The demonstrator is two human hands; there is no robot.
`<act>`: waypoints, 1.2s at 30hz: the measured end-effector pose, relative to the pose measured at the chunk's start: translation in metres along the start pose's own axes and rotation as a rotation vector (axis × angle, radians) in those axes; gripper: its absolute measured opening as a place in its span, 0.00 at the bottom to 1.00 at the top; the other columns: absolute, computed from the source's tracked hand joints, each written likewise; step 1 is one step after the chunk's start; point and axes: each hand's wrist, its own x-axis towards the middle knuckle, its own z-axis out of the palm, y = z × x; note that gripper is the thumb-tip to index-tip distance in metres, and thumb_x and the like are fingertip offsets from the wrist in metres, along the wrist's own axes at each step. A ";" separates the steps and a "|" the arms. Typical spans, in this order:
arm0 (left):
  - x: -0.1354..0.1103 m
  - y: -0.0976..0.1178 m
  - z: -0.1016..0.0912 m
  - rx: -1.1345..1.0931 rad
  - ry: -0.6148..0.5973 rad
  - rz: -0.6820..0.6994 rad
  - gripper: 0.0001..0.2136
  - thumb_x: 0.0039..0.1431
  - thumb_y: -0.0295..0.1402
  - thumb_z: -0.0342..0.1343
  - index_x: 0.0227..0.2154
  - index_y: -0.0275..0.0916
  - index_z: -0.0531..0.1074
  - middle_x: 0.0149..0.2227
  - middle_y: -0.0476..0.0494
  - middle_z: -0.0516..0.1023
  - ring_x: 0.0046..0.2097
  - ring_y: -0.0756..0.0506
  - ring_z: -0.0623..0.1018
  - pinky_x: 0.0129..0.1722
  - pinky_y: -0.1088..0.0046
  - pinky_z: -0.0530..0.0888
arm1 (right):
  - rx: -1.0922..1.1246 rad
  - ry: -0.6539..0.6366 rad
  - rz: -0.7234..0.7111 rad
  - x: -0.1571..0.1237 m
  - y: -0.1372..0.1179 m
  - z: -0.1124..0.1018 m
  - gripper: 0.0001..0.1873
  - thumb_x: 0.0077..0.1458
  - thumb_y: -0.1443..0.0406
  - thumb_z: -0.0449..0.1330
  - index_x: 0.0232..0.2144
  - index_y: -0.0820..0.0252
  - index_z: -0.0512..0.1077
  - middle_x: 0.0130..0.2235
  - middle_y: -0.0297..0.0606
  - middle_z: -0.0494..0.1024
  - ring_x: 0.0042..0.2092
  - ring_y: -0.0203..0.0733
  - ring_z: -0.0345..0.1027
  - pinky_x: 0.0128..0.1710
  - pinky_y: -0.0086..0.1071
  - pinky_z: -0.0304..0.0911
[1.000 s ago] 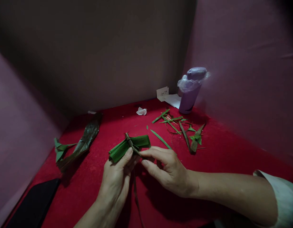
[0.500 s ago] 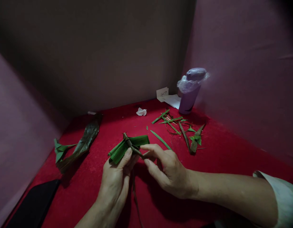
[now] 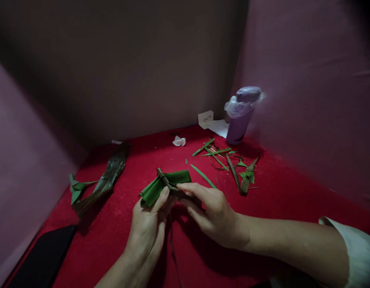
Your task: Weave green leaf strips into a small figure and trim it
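1. The folded leaf bundle (image 3: 156,189) is held at its near end by the left hand (image 3: 149,230). The thumb is pressed on top and the fingers are closed beneath it.
2. The dark strip (image 3: 163,179) is seen wrapped across the middle of the bundle. Its near part is pinched narrowly between thumb and forefinger of the right hand (image 3: 216,214), just right of the left thumb.
3. A loose tail of the same strip is seen hanging down between the two wrists, towards the near edge.
4. The bundle is held just above the red cloth (image 3: 281,192), near the centre of the scene. Its pleated ends are fanned to the far left and far right.
5. A single green sliver (image 3: 203,176) lies on the cloth just right of the bundle and apart from it.
6. Farther right, a scatter of leaf offcuts (image 3: 233,162) is spread out.
7. Beyond the offcuts, in the far right corner, a purple bottle (image 3: 239,124) stands upright, with clear plastic wrapped about its top. White paper (image 3: 216,125) lies beside it on the left.
8. A small white crumpled scrap (image 3: 179,141) lies far of the bundle.
9. To the left, a long dark leaf (image 3: 108,178) lies diagonally, with a small folded green piece (image 3: 75,189) at its near end.
10. A flat black object (image 3: 42,260) occupies the near left corner.
11. A white sleeve (image 3: 353,248) covers the right arm at the near right edge.
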 end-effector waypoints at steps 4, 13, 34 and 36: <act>-0.001 0.001 0.002 -0.021 0.026 -0.035 0.11 0.44 0.19 0.64 0.33 0.33 0.79 0.34 0.39 0.83 0.35 0.43 0.82 0.37 0.69 0.80 | -0.070 0.017 -0.013 0.000 0.000 0.001 0.12 0.58 0.73 0.54 0.44 0.61 0.69 0.36 0.42 0.78 0.36 0.40 0.73 0.37 0.32 0.69; -0.002 -0.001 0.003 -0.009 0.065 -0.062 0.09 0.45 0.17 0.62 0.31 0.32 0.78 0.33 0.39 0.83 0.33 0.43 0.82 0.36 0.68 0.80 | -0.300 -0.038 -0.024 0.000 0.000 0.000 0.08 0.58 0.72 0.53 0.38 0.64 0.72 0.32 0.44 0.78 0.33 0.42 0.73 0.34 0.33 0.67; -0.002 -0.002 -0.002 0.072 -0.011 -0.088 0.12 0.41 0.27 0.69 0.31 0.34 0.78 0.33 0.40 0.83 0.32 0.45 0.81 0.35 0.70 0.77 | 0.064 -0.167 0.332 0.008 -0.008 -0.002 0.18 0.61 0.68 0.49 0.19 0.60 0.63 0.17 0.27 0.62 0.20 0.30 0.55 0.22 0.25 0.52; -0.003 -0.002 -0.002 0.084 0.022 -0.073 0.12 0.40 0.28 0.69 0.31 0.35 0.78 0.32 0.42 0.82 0.30 0.47 0.80 0.32 0.73 0.76 | 0.022 -0.164 0.255 0.007 -0.006 -0.001 0.17 0.61 0.68 0.49 0.20 0.60 0.63 0.19 0.29 0.63 0.22 0.31 0.57 0.25 0.26 0.53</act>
